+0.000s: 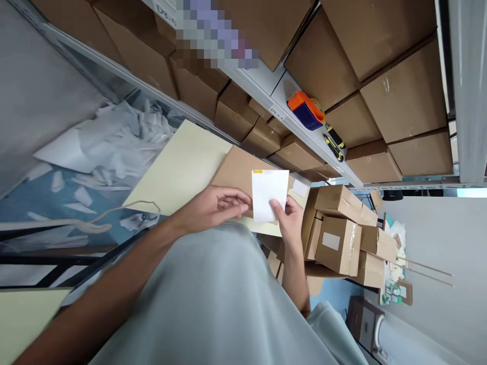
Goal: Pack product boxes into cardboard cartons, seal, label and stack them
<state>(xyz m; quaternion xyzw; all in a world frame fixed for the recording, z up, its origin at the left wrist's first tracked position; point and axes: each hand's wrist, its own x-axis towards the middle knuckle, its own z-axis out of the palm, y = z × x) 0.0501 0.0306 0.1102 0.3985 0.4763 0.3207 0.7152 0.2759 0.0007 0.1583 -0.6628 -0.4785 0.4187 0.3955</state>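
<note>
My right hand (292, 218) pinches a white rectangular card (269, 195), thumb on its face and fingers behind it. The card has a small yellow-orange strip with dark print in its upper left corner. Just left of the card, my left hand (228, 205) is loosely curled with its fingers and thumb apart; the fingertips come close to the card's edge, and I cannot tell whether they touch it. Behind the card lies a brown cardboard box (238, 170) on a pale yellow tabletop (178, 162). A white label (300, 187) shows beyond my right hand.
Metal shelving (258, 96) full of cardboard boxes runs along the far side. An orange and blue tape dispenser (306, 110) and yellow-black utility knives (334, 144) lie on a shelf. Cartons (338, 246) are stacked at right; scrap paper (114, 137) litters the blue floor at left.
</note>
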